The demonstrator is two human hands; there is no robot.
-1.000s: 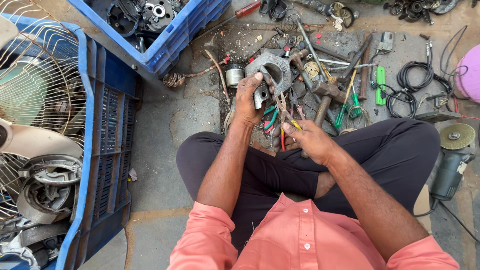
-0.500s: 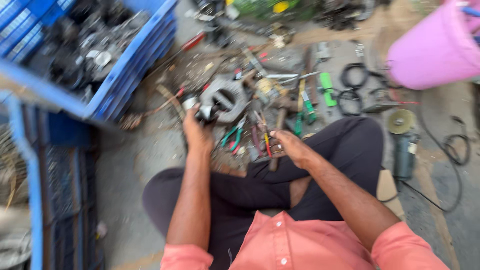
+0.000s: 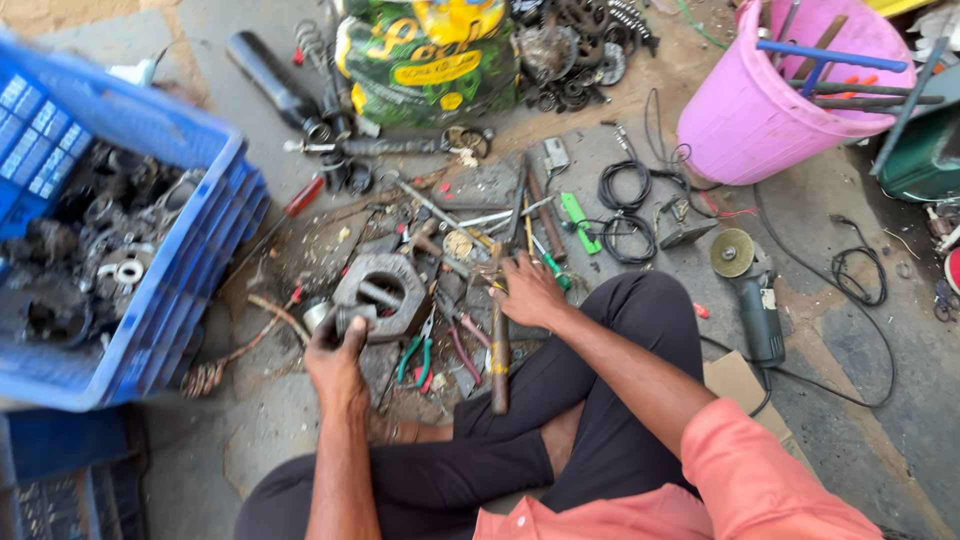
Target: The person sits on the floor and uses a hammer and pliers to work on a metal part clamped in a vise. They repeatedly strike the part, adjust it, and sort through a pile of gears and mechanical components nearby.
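The person sits cross-legged on the concrete floor (image 3: 250,440) amid scattered tools. The left hand (image 3: 335,355) is closed around a small dark cylindrical metal part (image 3: 352,317), held against the lower edge of a grey cast-metal motor housing with a round opening (image 3: 382,292) that lies flat on the floor. The right hand (image 3: 528,290) rests palm down, fingers spread, on the upper end of a long rusty metal-handled hammer (image 3: 498,350); whether it has actually closed on the handle cannot be told. Green-handled pliers (image 3: 415,358) lie just beside the housing. A blue plastic crate of dark scrap parts (image 3: 190,270) stands to the left, a pink plastic bucket (image 3: 760,110) well apart at upper right. Judged from this, dismantling is partway: the housing is stripped bare, but the small part is not yet set aside.
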